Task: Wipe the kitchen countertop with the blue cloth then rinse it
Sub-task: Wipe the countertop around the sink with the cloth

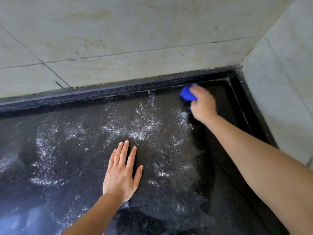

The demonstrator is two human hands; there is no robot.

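Wiping is the step in hand. The blue cloth is bunched under the right hand, which grips it with fingers curled over the top; only the part of the cloth beyond the fingertips and a sliver below the palm show. Hand and cloth are blurred, so the exact finger placement cannot be told. The cloth presses on the dark countertop close to the far corner, just short of the raised black edge strip that runs along the base of the tiled wall.

The left hand lies flat on the countertop, nearer the body and well apart from the right hand, fingers straight and slightly spread, holding nothing. It appears to serve as a brace.

White speckled residue covers the surface between the two hands and spreads outward to the left of the left hand. The patch directly around the right hand looks darker and cleaner.

Judged from this, wiping is partly done and rinsing is not yet begun. The next move calls for drawing the cloth from the corner back toward the left hand, through the residue, with steady downward pressure. No tap or sink is in view.
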